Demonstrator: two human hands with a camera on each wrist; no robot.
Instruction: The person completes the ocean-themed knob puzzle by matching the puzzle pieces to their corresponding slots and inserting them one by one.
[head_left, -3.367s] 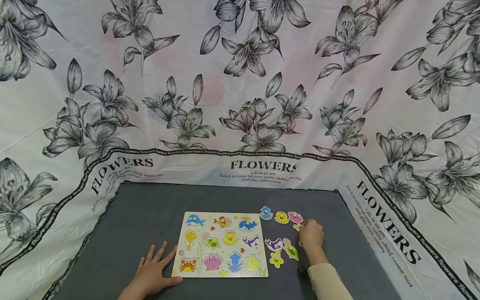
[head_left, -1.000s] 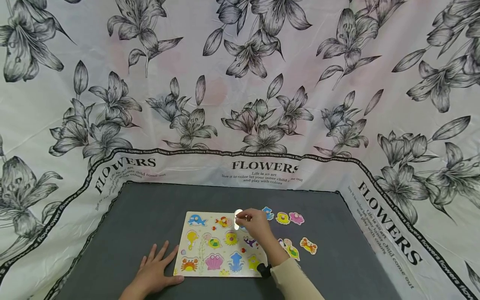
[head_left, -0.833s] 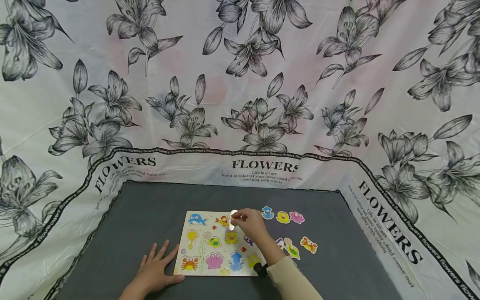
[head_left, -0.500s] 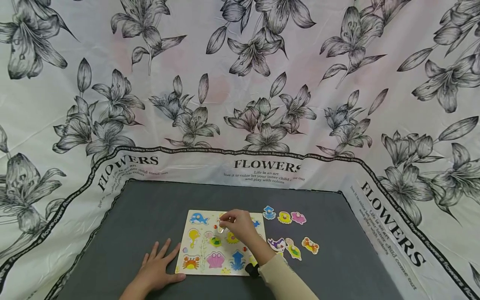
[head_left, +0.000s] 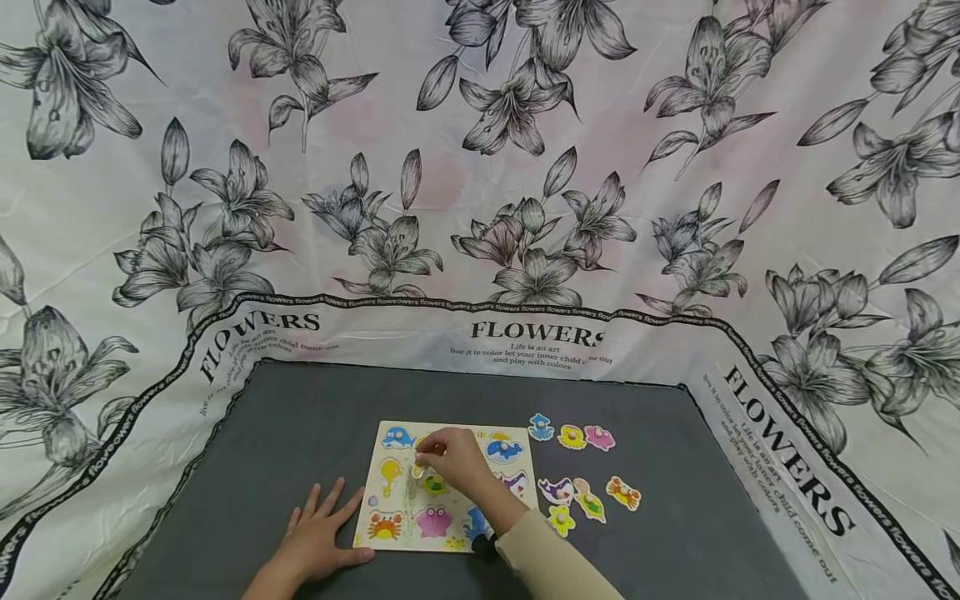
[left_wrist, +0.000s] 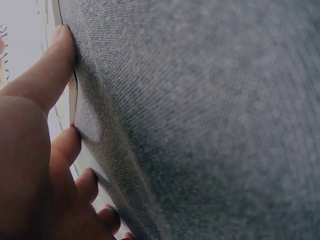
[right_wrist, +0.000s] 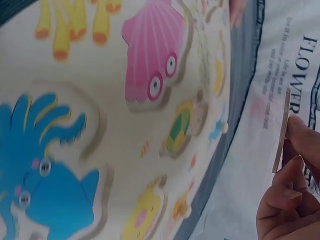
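Note:
My right hand (head_left: 453, 458) pinches a thin wooden puzzle piece (right_wrist: 282, 132) between thumb and fingers, above the upper left part of the sea-animal puzzle board (head_left: 410, 537). In the right wrist view the piece shows edge-on, so its picture is hidden; it hangs apart from the board. A yellow seahorse slot (head_left: 390, 475) and a green turtle slot (head_left: 434, 484) lie near it. My left hand (head_left: 315, 537) rests with spread fingers at the board's lower left, its thumb (left_wrist: 52, 67) touching the board edge.
Right of the board lie loose pieces: a blue octopus (head_left: 540, 427), a yellow piece (head_left: 572, 437), a pink shell-like piece (head_left: 600, 437), a purple-white whale (head_left: 556, 490), a turtle (head_left: 589, 502), a star (head_left: 561, 521) and a crab (head_left: 623, 493). Flower-printed cloth (head_left: 525, 250) surrounds the dark table (head_left: 315, 417).
My right hand took a piece from the loose ones at the right, then carried it left across the board's upper part. My left hand stays at the board's lower left.

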